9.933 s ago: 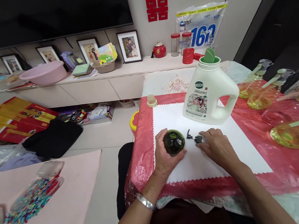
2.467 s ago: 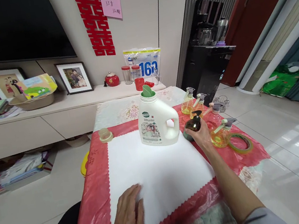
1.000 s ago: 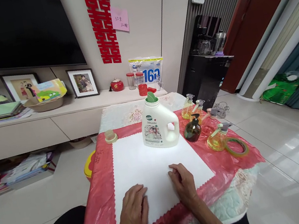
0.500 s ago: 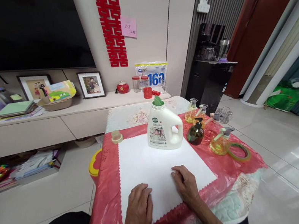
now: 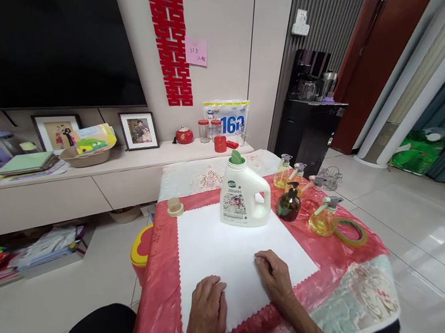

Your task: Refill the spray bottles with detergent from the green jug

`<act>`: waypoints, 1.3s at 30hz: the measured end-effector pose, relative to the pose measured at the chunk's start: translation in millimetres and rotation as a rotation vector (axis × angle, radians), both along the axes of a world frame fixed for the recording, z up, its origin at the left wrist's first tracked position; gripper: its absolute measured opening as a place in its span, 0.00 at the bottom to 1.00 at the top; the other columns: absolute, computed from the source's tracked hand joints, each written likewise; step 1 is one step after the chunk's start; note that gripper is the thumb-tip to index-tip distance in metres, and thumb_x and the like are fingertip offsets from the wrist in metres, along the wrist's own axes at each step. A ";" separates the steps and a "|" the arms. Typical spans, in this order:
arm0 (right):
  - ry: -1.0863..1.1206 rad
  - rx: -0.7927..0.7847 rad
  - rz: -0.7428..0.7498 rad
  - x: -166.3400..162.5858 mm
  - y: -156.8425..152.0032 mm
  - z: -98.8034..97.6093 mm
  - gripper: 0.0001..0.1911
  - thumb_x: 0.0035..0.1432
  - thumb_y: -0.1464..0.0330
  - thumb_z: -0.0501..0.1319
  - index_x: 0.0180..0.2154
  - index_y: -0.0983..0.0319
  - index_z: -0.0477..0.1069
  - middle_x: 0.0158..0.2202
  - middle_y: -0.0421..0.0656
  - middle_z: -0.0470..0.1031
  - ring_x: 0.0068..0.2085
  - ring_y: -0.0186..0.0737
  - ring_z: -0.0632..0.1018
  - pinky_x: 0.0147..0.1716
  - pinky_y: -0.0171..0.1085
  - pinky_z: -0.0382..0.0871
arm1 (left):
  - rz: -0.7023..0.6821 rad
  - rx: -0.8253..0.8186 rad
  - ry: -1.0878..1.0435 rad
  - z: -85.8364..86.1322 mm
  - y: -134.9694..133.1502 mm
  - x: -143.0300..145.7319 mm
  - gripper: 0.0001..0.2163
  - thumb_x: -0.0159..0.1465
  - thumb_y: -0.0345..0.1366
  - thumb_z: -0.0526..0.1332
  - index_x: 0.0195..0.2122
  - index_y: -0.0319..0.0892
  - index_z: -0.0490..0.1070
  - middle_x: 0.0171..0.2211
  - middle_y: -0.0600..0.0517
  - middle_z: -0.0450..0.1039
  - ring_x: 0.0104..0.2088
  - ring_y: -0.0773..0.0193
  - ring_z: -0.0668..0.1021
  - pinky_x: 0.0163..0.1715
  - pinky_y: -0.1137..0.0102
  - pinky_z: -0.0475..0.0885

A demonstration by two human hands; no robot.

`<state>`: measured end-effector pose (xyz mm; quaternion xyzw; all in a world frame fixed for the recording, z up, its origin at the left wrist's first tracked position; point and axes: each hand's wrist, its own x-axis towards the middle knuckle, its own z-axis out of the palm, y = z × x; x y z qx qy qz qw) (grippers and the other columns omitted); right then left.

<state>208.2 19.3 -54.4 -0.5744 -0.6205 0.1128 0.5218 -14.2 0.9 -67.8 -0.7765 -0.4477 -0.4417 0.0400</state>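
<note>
A white sheet with zigzag edges lies on the red table cover. My left hand rests on its near left part, palm down, fingers stretched loosely and holding nothing. To the right, my right hand lies on the same sheet, fingers slightly bent and apart, also without anything in it. Beyond both hands a white detergent jug stands upright, its handle to the right and a green spout on its open neck. A pale translucent cap sits at the sheet's far left corner. Neither hand touches the jug.
Right of the jug stand a dark pump bottle, several clear pump bottles with yellow or pink liquid such as this one, and a tape roll. A red-and-yellow stool is left of the table. Behind runs a white cabinet.
The view has shifted slightly, so the table things appear a little lower and farther left. Both hands keep their places on the sheet, and the jug stands where it was.
</note>
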 end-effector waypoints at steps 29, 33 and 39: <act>-0.045 -0.332 0.229 0.9 -2.5 21.1 0.16 0.65 0.61 0.54 0.36 0.63 0.76 0.32 0.42 0.73 0.34 0.33 0.74 0.35 0.33 0.63 | -0.102 -0.545 0.439 37.1 -2.7 -9.4 0.20 0.61 0.20 0.55 0.52 0.43 0.73 0.56 0.44 0.75 0.55 0.54 0.76 0.55 0.58 0.73; -0.087 -0.426 0.315 1.1 -5.0 49.7 0.14 0.63 0.63 0.56 0.40 0.62 0.78 0.33 0.41 0.73 0.34 0.34 0.74 0.36 0.33 0.63 | -0.080 -0.907 0.648 97.3 6.4 0.3 0.16 0.62 0.25 0.59 0.49 0.43 0.74 0.54 0.45 0.75 0.55 0.48 0.76 0.52 0.53 0.73; -0.149 -0.421 0.304 -2.1 -18.3 103.5 0.22 0.64 0.59 0.56 0.54 0.62 0.74 0.33 0.41 0.71 0.31 0.34 0.70 0.34 0.34 0.63 | 0.031 -0.764 0.533 152.2 14.1 10.7 0.30 0.66 0.28 0.57 0.70 0.39 0.53 0.46 0.43 0.79 0.46 0.50 0.79 0.48 0.55 0.73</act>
